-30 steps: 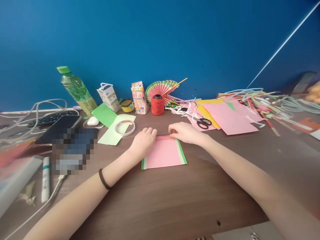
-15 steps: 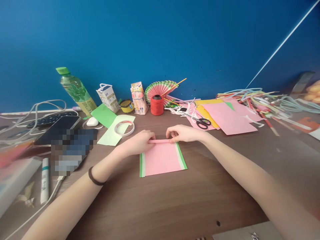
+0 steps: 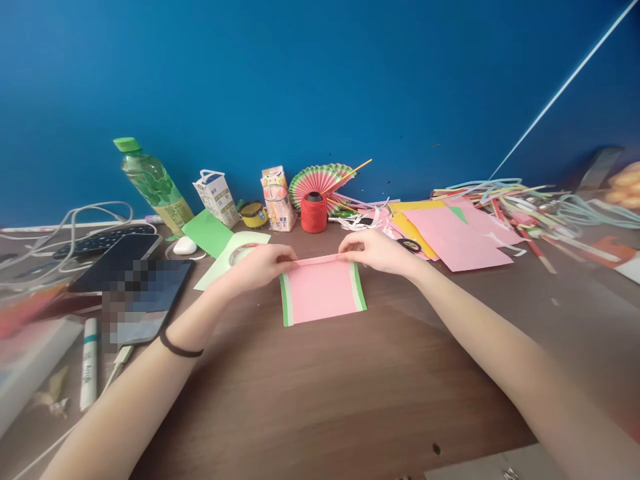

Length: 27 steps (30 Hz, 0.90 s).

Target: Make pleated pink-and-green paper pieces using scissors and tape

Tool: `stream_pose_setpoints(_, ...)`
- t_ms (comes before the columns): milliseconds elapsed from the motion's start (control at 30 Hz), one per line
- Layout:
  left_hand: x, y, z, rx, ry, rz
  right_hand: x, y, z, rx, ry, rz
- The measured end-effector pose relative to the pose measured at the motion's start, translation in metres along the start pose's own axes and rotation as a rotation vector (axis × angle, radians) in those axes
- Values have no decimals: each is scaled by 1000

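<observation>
A pink sheet of paper (image 3: 323, 291) with green and pale-green strips down both sides hangs between my hands near the middle of the table. My left hand (image 3: 274, 261) pinches its far left corner. At the far right corner, my right hand (image 3: 367, 251) grips it between thumb and fingers. A narrow folded band runs along the far edge. Behind my left hand, a roll of white tape (image 3: 240, 252) is partly covered. My right hand hides much of the scissors (image 3: 410, 245), leaving a black handle loop in view.
Along the blue wall stand a green-capped bottle (image 3: 155, 183), two cartons, a red thread spool (image 3: 314, 213) and a pleated paper fan (image 3: 320, 183). Pink sheets (image 3: 460, 237) and paper strips lie right. Phones, cables and a white marker (image 3: 89, 363) lie left.
Both hands have moved apart and slightly away from me, lifting the paper's far edge. The sheet has shifted toward the wall, and its folded band looks less sharply raised.
</observation>
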State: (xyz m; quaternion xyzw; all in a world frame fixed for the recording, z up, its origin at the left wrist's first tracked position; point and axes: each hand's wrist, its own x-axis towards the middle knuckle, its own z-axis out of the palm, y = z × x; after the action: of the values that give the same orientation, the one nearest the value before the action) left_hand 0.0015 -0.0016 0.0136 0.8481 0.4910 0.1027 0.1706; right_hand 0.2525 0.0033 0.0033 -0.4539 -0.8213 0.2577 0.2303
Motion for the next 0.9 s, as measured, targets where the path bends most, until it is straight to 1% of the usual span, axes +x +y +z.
stream_pose_setpoints(67,0,-3,-1,8,112,38,0,-1,1,-16,106,-67)
stream_pose_setpoints(200,0,-5,-4,15,413,144,2,-2,0,-161,349,-238)
stream_pose_setpoints(233,0,-5,-4,9,459,164,2,-2,-1,-202,389,-271)
stream_pose_setpoints(267,-1,-5,-5,4,476,177,1,-3,-1,-237,417,-294)
stream_pose_setpoints(300,-2,-5,-6,1,463,181,1,-3,-2,-265,429,-305)
stream_pose_setpoints(367,-3,-4,-8,12,374,152,0,-5,-4,-305,407,-288)
stream_pose_setpoints(433,-3,-3,-9,33,221,87,-1,-6,-6,-320,310,-234)
stream_pose_setpoints(533,-4,-2,-9,45,-48,3,-1,-6,-7,-298,61,-148)
stream_pose_setpoints(600,-3,-3,-6,25,-184,-16,-1,-4,-6,-258,-86,-107)
stream_pose_setpoints(633,-2,-5,-5,11,-226,-19,0,-3,-6,-229,-141,-84)
stream_pose_setpoints(700,0,-8,-2,-20,-273,-22,1,2,-5,-155,-221,-25)
stream_pose_setpoints(767,1,-12,1,-55,-301,-12,2,7,-3,-81,-284,24)
stream_pose_setpoints(900,4,-17,4,-103,-347,21,5,19,1,21,-392,55)
